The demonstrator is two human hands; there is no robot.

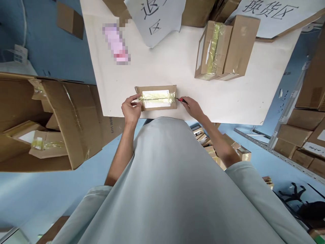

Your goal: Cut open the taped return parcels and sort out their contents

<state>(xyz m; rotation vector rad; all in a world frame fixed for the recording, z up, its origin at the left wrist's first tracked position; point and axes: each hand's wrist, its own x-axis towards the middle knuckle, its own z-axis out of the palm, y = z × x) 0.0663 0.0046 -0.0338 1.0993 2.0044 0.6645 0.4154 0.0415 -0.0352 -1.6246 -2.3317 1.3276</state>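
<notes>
A small cardboard box (159,107) lies near the front edge of the white table, a white label and yellowish clear tape across its top. A dark lengthwise line runs along the middle of the tape. At the box's left end, my left hand (132,107) grips it, with index finger and thumb on either side of the taped seam. My right hand (192,107) is closed around a red and black utility knife (181,100), whose tip points left and meets the tape at the right end of the box.
Two taped cardboard boxes (228,51) stand at the back right of the white table (165,71). Handwritten paper signs (154,20) hang at the back. A blurred pink item (116,44) lies back left. A large open carton (73,125) holding boxes stands left; stacked boxes (297,135) fill the right.
</notes>
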